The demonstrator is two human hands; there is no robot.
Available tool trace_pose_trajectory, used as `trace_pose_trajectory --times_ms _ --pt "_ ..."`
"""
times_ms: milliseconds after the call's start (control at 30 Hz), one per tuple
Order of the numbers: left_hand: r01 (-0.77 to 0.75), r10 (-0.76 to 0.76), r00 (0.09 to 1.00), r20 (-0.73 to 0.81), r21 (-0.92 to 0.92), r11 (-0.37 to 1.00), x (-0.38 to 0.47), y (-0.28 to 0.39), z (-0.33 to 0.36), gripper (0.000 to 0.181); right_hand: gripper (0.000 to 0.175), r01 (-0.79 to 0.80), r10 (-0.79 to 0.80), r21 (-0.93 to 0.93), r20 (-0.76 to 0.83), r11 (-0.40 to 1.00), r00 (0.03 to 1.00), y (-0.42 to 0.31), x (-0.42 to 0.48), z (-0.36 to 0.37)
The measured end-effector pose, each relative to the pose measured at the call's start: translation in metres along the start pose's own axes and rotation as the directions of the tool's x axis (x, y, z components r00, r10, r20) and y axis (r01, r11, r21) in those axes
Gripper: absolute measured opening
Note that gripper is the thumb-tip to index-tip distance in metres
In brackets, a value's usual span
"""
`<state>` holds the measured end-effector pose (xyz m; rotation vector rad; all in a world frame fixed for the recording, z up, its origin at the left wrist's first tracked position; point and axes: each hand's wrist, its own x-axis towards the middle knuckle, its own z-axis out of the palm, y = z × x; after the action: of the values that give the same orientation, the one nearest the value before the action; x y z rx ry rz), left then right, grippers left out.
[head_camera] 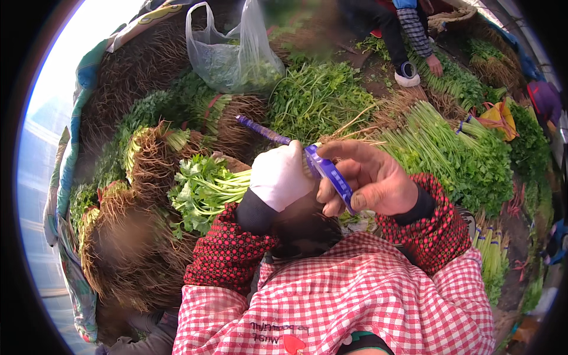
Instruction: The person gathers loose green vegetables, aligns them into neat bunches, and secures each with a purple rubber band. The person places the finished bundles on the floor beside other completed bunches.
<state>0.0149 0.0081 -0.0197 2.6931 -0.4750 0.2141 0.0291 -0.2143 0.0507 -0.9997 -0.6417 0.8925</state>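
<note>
My left hand (282, 175), in a white glove, grips a small bunch of celery (222, 179) with its leaves toward the left. A stick-like handle wrapped in purple tape (262, 128) juts out above that fist; its other end is hidden. My bare right hand (377, 177) has its thumb and fingers around a roll of purple tape (330, 175), which lies against the stalk end of the bunch beside the glove. The roots (350, 140) of some stalks show behind the right hand.
Piled celery with brown roots (151, 164) lies on the left. A clear plastic bag (235, 57) of greens stands ahead, near loose leafy stalks (319, 97). Celery bunches (452, 155) lie at right. Another person's hand (434, 65) touches celery at the upper right.
</note>
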Motion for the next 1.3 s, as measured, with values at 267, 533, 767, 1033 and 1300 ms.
trace_pose_trajectory --times_ms 267,533,767,1033,1300 --pt "0.136 -0.143 0.984 0.105 0.065 0.989 0.003 0.005 0.012 0.036 0.071 -0.173 0.216 0.188 -0.240 0.967 0.946 0.106 -0.045 0.004" --pt "0.154 -0.170 0.976 0.138 0.117 0.981 0.000 0.026 -0.002 0.037 0.017 -0.026 -0.268 -0.694 -0.313 0.720 0.911 0.077 -0.005 -0.015" --pt "0.185 -0.191 0.980 0.057 0.087 0.979 0.003 0.023 -0.002 0.035 0.018 -0.283 0.100 -0.301 -0.504 0.911 0.858 0.082 -0.032 0.029" --pt "0.239 -0.241 0.970 0.015 -0.204 0.949 0.000 0.007 -0.005 0.056 0.024 -0.357 0.099 -0.337 -0.593 0.871 0.799 0.128 0.022 -0.030" --pt "0.248 -0.199 0.969 0.149 -0.552 0.796 -0.005 0.006 -0.014 0.052 0.018 -0.092 -0.503 -0.799 -0.458 0.594 0.733 0.155 0.039 -0.018"
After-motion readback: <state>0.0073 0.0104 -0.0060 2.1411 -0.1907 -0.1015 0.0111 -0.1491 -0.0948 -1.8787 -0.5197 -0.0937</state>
